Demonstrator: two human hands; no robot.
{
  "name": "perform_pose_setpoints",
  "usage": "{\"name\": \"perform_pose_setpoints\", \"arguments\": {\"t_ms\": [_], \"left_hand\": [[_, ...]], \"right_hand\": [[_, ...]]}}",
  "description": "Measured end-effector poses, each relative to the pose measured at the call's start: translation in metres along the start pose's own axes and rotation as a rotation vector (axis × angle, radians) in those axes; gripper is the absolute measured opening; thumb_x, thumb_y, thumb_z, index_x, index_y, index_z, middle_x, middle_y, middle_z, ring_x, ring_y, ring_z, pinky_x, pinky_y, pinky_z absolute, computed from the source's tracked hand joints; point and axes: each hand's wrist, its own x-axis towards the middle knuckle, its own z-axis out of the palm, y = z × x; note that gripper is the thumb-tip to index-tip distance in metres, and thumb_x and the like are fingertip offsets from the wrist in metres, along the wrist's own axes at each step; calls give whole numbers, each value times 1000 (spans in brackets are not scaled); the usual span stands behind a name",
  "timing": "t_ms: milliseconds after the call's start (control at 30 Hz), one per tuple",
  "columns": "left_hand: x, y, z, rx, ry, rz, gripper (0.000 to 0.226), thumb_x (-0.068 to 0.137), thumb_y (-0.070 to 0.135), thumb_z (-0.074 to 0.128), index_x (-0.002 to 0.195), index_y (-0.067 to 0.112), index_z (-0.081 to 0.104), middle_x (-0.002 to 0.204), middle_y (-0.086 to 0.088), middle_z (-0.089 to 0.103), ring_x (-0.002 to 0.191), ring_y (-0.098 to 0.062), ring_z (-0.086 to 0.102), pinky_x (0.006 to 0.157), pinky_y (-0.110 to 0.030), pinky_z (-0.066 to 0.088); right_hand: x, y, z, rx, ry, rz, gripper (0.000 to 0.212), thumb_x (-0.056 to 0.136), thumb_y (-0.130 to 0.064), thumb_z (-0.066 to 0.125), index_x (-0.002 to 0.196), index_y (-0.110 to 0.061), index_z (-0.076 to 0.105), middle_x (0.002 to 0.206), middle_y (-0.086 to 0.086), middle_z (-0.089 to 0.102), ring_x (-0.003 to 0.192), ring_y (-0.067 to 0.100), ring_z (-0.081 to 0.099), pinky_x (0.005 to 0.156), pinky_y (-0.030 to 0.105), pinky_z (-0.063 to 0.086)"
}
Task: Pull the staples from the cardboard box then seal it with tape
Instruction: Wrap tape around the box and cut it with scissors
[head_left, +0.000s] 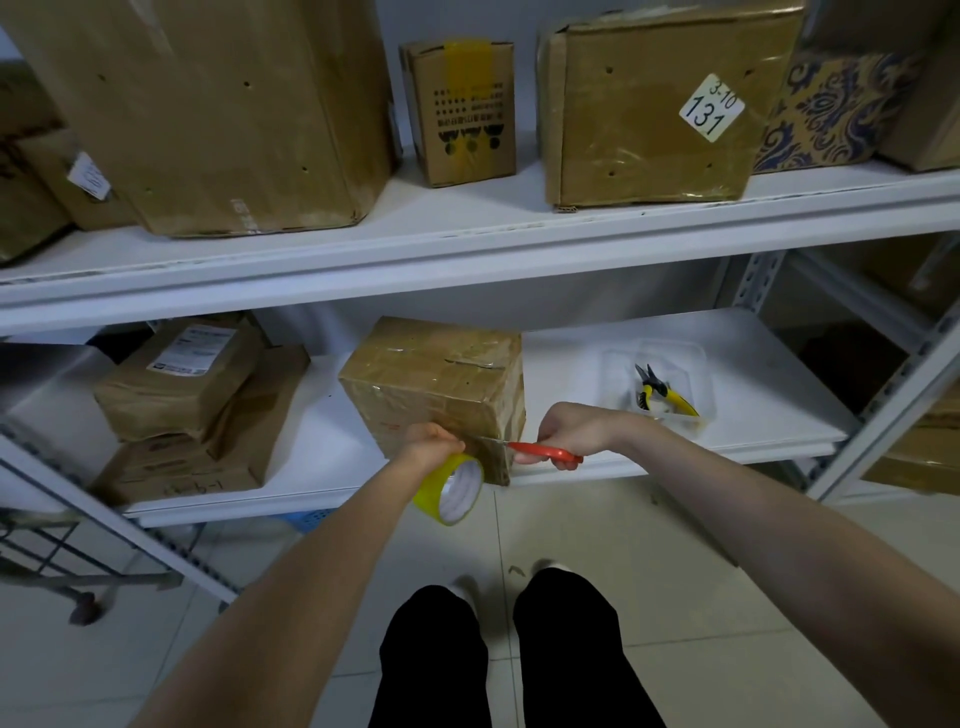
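STEP: cutting tape | box (436, 387) on lower shelf (737, 441), front edge | left hand (428, 447) grips tape roll (451, 491), strip taut (likely for a clean cut) | right hand (571, 428) fingers curled in red scissors (545, 453), blades at strip | pliers (662, 392) parked in tray

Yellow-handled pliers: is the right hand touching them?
Apart. The head view shows the pliers lying in a clear tray, with bare shelf between them and the right hand, which grips red scissors.
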Motion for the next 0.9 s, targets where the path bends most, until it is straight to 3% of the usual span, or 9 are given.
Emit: {"name": "perform_pose_setpoints", "arguments": {"t_ms": [67,133,300,400,667,733,800,900], "left_hand": [[-3,8,-5,181,31,30,5,86,14,65,86,11,69,93,-5,62,92,-17,55,80,-24,42],[-8,12,-11,359,87,39,9,83,16,61,86,13,69,99,-9,66,96,-26,60,82,-29,46],[-21,20,-20,596,169,127,16,80,16,57,92,12,66,104,-11,66,100,-31,60,79,-33,48],[-27,23,-19,725,223,190,21,82,18,58,101,14,66,111,-5,60,102,-28,60,80,-34,50],[-34,7,-26,755,167,217,20,82,14,51,91,16,68,102,-8,68,97,-29,62,80,-34,52],[-37,4,-29,699,205,244,18,81,14,52,89,19,67,100,-5,68,96,-27,62,76,-30,50],[-41,2,-34,645,268,291,16,79,11,55,87,21,66,103,-2,65,91,-24,60,69,-27,44],[-45,1,-41,625,359,383,8,80,14,59,84,18,64,118,3,59,84,-21,57,64,-25,38]], "right_hand": [[-3,-3,-1,28,25,-7,52,84,-46,67,42,-19,55,48,1,48,48,14,41,56,23,36],[-7,-8,-1,28,34,-13,62,88,-42,64,30,-24,53,40,-4,41,47,15,37,57,25,35],[-21,-22,3,-67,-72,25,64,96,-40,49,34,-27,39,37,-10,29,51,17,29,66,30,32],[-23,-28,7,-219,-56,17,54,97,-39,43,45,-28,35,51,-4,32,58,20,28,67,31,29],[-31,-11,3,-321,34,111,53,87,-51,48,47,-19,34,55,1,36,60,20,39,63,29,34],[-33,-5,5,-296,106,40,51,86,-54,51,55,-14,47,59,5,46,61,21,48,61,28,37],[-34,-5,8,-272,234,-72,50,84,-57,55,76,-8,59,73,8,60,73,23,58,62,28,40],[-37,-15,12,-335,450,-205,36,82,-56,60,88,-21,55,79,-6,59,83,21,60,65,27,42]]}}
